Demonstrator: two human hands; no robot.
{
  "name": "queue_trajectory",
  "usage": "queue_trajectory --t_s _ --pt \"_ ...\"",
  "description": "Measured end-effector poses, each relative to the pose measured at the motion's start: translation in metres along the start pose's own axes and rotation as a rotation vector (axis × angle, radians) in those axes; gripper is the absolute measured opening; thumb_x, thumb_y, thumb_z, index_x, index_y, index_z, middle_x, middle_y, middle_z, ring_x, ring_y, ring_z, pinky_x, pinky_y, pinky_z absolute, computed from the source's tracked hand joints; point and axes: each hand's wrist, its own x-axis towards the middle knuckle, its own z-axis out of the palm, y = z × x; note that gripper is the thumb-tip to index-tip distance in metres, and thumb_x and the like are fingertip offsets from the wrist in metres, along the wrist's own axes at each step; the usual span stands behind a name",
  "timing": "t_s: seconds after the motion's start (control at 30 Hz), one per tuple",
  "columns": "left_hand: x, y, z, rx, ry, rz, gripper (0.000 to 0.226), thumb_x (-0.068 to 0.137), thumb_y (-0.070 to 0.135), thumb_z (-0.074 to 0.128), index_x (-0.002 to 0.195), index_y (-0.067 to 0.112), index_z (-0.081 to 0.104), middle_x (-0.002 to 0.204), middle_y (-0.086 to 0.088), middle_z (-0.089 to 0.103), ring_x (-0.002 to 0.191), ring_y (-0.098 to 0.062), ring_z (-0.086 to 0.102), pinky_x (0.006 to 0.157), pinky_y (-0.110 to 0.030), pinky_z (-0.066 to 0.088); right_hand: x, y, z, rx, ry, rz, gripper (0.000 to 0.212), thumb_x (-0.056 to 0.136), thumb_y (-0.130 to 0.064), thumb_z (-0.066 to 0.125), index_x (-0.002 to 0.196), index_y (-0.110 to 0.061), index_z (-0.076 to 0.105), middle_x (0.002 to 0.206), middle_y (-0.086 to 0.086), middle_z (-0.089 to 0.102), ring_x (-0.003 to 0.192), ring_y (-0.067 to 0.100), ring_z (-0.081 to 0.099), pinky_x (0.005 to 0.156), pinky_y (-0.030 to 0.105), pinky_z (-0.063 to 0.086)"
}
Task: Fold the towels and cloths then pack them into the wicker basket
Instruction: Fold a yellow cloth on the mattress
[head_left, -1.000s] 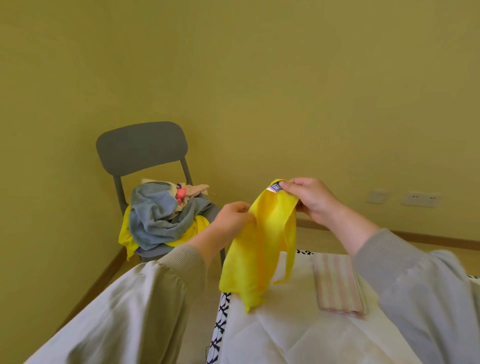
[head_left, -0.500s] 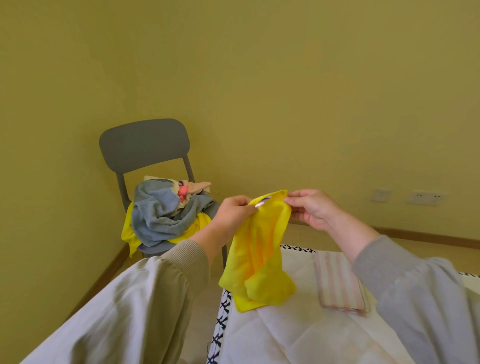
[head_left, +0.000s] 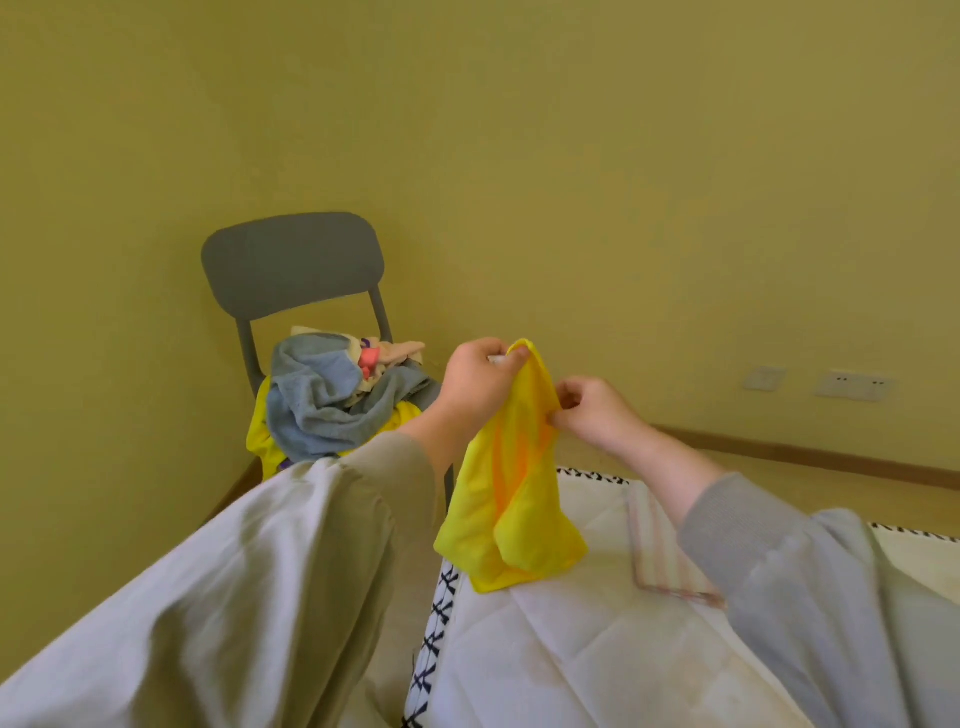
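The yellow cloth (head_left: 511, 514) is hanging from both hands over the tabletop (head_left: 571, 649), its lower end seemingly touching the white cover. The left hand (head_left: 475, 384) is pinching the top corner with curled fingers (head_left: 517, 356); the right hand (head_left: 597, 410) is pinching an edge at four o'clock from it. The cloth is looking thin, light and limp, so corners and hems are probably giving the surest hold. A folded striped towel (head_left: 657, 551) is lying at three o'clock of the cloth, and a pile (head_left: 322, 405) of unfolded cloths is waiting on the grey chair (head_left: 291, 265) at ten o'clock. Nothing is blocking the fold; the wicker basket is not showing.

Open tablecloth (head_left: 571, 649) ahead, striped towel (head_left: 660, 551) at right, piled chair (head_left: 291, 265) left
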Motion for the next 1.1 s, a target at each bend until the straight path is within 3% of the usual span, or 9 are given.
queue_trajectory --t_s 0.17,0.3,0.4,0.5,0.57,0.67,0.83,0.97,1.1 --pt "-0.005 -0.016 -0.004 0.038 0.041 -0.001 0.014 0.096 0.015 0.051 0.101 0.008 0.061 0.073 0.000 0.049 0.050 -0.010 0.035 0.041 -0.020 0.027 0.007 0.033 0.005 -0.221 0.195 0.152 0.029 0.078 0.003 0.049 0.058 -0.018 0.047 0.060 -0.002 0.048 0.070 0.023 0.047 0.051 0.027 0.030" --pt "-0.013 -0.022 -0.016 0.128 -0.091 0.009 0.031 0.090 0.029 0.065 0.116 0.013 0.062 0.104 0.005 0.056 0.087 -0.009 0.051 0.073 -0.023 0.041 0.010 0.035 -0.003 -0.224 0.350 0.137 0.020 0.084 -0.001 0.047 0.082 -0.013 0.062 0.078 0.004 0.057 0.076 0.024 0.051 0.062 0.027 0.034" --pt "-0.013 -0.024 -0.024 0.166 -0.109 -0.001 0.016 0.090 0.026 0.064 0.093 0.011 0.067 0.086 -0.001 0.058 0.078 -0.014 0.050 0.066 -0.028 0.040 0.012 0.030 -0.009 -0.200 0.412 0.010 0.021 0.088 -0.001 0.045 0.091 -0.011 0.063 0.075 0.002 0.056 0.073 0.024 0.050 0.063 0.028 0.034" --pt "-0.010 -0.024 -0.032 0.006 0.047 -0.057 0.037 0.096 0.023 0.055 0.060 0.018 0.043 0.057 0.002 0.035 0.054 -0.011 0.030 0.051 -0.026 0.024 0.005 0.029 -0.011 -0.344 0.237 -0.093 0.025 0.085 0.004 0.045 0.094 -0.009 0.064 0.081 0.007 0.061 0.077 0.026 0.054 0.066 0.032 0.039" --pt "-0.010 -0.022 -0.034 -0.057 0.110 -0.078 0.043 0.097 0.023 0.052 0.058 0.019 0.034 0.054 0.003 0.028 0.050 -0.011 0.025 0.049 -0.026 0.020 0.001 0.035 -0.012 -0.536 0.142 -0.066 0.026 0.080 0.007 0.045 0.090 -0.007 0.065 0.089 0.012 0.065 0.085 0.030 0.059 0.068 0.034 0.042" --pt "-0.013 -0.018 -0.035 -0.103 0.184 -0.102 0.045 0.098 0.024 0.049 0.057 0.020 0.032 0.053 0.005 0.027 0.049 -0.011 0.023 0.049 -0.026 0.020 -0.008 0.045 -0.020 -0.641 0.239 0.081 0.023 0.078 0.006 0.044 0.079 -0.008 0.062 0.075 0.010 0.060 0.080 0.034 0.059 0.059 0.031 0.040" --pt "-0.019 -0.009 -0.037 -0.246 0.216 -0.158 0.043 0.100 0.022 0.042 0.060 0.021 0.027 0.056 0.004 0.023 0.051 -0.010 0.021 0.049 -0.026 0.018 -0.016 0.048 -0.040 -0.163 0.455 0.195 0.022 0.085 0.001 0.044 0.069 -0.013 0.052 0.064 0.007 0.046 0.068 0.025 0.042 0.050 0.030 0.025" --pt "-0.030 0.007 -0.035 -0.356 0.176 -0.235 0.035 0.102 0.025 0.041 0.067 0.024 0.040 0.067 0.006 0.031 0.059 -0.007 0.029 0.055 -0.023 0.025 -0.027 0.023 -0.045 0.535 0.422 0.188 0.017 0.091 -0.005 0.052 0.081 -0.014 0.062 0.074 0.007 0.058 0.073 0.022 0.053 0.063 0.029 0.041" --pt "-0.040 0.028 -0.032 -0.504 0.127 -0.285 0.030 0.101 0.029 0.043 0.124 0.014 0.056 0.101 -0.002 0.057 0.102 -0.021 0.054 0.096 -0.036 0.045 -0.030 -0.005 -0.060 0.900 0.407 0.181 0.017 0.091 -0.010 0.058 0.074 -0.013 0.061 0.063 0.002 0.065 0.063 0.017 0.060 0.062 0.028 0.049"
